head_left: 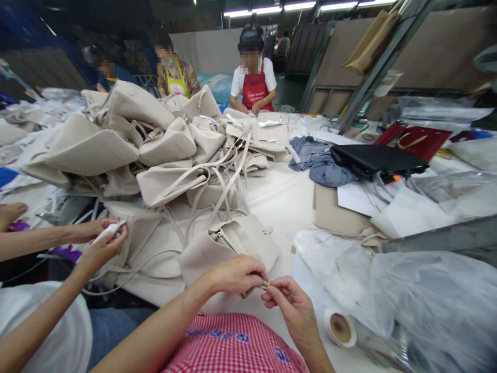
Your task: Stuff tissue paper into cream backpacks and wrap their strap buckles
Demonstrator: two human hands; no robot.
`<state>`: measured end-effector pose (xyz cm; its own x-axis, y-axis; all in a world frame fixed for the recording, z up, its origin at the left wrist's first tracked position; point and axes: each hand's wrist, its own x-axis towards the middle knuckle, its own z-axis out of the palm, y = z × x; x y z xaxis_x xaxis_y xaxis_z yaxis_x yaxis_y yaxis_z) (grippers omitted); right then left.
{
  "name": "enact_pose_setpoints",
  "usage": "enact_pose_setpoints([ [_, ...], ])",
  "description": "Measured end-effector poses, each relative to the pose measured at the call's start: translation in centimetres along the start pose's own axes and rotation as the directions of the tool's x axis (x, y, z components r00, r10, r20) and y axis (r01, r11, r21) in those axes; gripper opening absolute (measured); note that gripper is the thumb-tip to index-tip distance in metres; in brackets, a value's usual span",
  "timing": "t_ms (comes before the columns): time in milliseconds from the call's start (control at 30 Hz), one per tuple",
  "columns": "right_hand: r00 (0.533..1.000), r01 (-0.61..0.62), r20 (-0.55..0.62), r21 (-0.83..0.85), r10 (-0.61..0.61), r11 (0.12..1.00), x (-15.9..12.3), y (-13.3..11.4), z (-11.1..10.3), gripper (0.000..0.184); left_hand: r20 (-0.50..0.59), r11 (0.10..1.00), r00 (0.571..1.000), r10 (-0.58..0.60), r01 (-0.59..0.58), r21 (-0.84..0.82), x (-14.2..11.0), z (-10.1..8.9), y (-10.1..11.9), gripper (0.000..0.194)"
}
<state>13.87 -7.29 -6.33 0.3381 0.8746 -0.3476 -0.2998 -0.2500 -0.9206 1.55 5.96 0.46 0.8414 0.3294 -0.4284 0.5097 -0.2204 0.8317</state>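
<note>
Just above my apron, my left hand point(239, 274) and my right hand point(293, 305) meet with their fingertips pinched. Between them shows a small gold-coloured metal fitting point(265, 284), too small to make out its exact kind. Both hands grip it. Directly beyond my left hand lies a beige handbag point(229, 241), its top partly open, with a zipper along the opening. A thin strap runs from it toward the pile. Whether the fitting is joined to this bag is hidden behind my fingers.
A heap of beige handbags point(89, 145) rises at the left. A co-worker's hands point(104, 238) hold something white nearby. Several people stand across the table. At the right are plastic bags point(438, 295), a tape roll point(340, 328), blue cloth point(326, 166) and a black bag point(376, 158).
</note>
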Motion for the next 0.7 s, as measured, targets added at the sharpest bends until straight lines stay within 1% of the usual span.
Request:
enact_pose_setpoints([
  [67,1.0,0.008,0.012,-0.024,-0.007,1.0,-0.3,0.3,-0.2,0.032,0.027,0.999,0.999,-0.027,0.026,0.038,0.0,0.2,0.2,0.016],
  [100,1.0,0.016,0.021,-0.06,-0.015,0.998,-0.4,0.3,-0.3,0.029,0.022,0.997,0.999,-0.034,0.033,0.071,0.0,0.3,0.3,0.013],
  [133,0.999,0.045,0.034,-0.124,-0.041,0.991,-0.4,0.3,-0.3,0.026,0.005,0.993,0.999,-0.031,0.03,0.112,0.1,0.4,0.4,0.011],
  [167,0.994,0.102,0.05,-0.213,-0.093,0.972,-0.4,0.2,-0.4,0.023,-0.02,0.988,1.0,-0.018,0.021,0.156,0.1,0.6,0.5,0.01],
  [200,0.983,0.181,0.072,-0.315,-0.166,0.932,-0.4,0.1,-0.5,0.021,-0.046,0.981,0.999,-0.001,0.01,0.195,0.2,0.7,0.5,0.01],
  [233,0.964,0.266,0.099,-0.414,-0.247,0.871,-0.3,0.0,-0.6,0.02,-0.068,0.976,0.998,0.012,0.003,0.22,0.3,0.9,0.5,0.01],
  [300,0.913,0.393,0.149,-0.564,-0.379,0.726,-0.1,0.0,-1.1,0.02,-0.098,0.977,0.995,0.003,0.018,0.214,0.5,1.1,0.4,0.012],
  [333,0.895,0.415,0.147,-0.617,-0.421,0.669,0.0,0.0,-1.4,0.02,-0.104,0.981,0.994,-0.017,0.037,0.189,0.5,1.2,0.3,0.012],
  [400,0.875,0.405,0.106,-0.695,-0.472,0.594,0.1,0.2,-2.2,0.018,-0.114,0.989,0.992,-0.054,0.069,0.132,0.6,1.2,0.0,0.014],
  [467,0.85,0.396,0.075,-0.745,-0.522,0.538,0.0,0.3,-2.9,0.014,-0.127,0.993,0.99,-0.064,0.076,0.095,0.5,1.3,-0.2,0.015],
  [500,0.834,0.413,0.089,-0.756,-0.545,0.508,-0.1,0.2,-3.1,0.011,-0.135,0.994,0.989,-0.061,0.072,0.083,0.5,1.3,-0.3,0.016],
  [533,0.817,0.447,0.128,-0.757,-0.562,0.477,-0.2,0.1,-3.2,0.01,-0.143,0.995,0.988,-0.056,0.067,0.077,0.5,1.4,-0.3,0.016],
  [600,0.791,0.518,0.221,-0.737,-0.57,0.433,-0.2,-0.4,-2.9,0.017,-0.16,0.995,0.986,-0.046,0.059,0.078,0.4,1.5,-0.4,0.015],
  [667,0.787,0.557,0.278,-0.704,-0.55,0.44,-0.1,-1.0,-2.1,0.017,-0.173,0.995,0.984,-0.038,0.054,0.088,0.4,1.5,-0.3,0.013],
  [700,0.796,0.556,0.279,-0.688,-0.537,0.467,0.0,-1.2,-1.6,0.013,-0.175,0.994,0.984,-0.033,0.05,0.093,0.3,1.4,-0.3,0.013],
])
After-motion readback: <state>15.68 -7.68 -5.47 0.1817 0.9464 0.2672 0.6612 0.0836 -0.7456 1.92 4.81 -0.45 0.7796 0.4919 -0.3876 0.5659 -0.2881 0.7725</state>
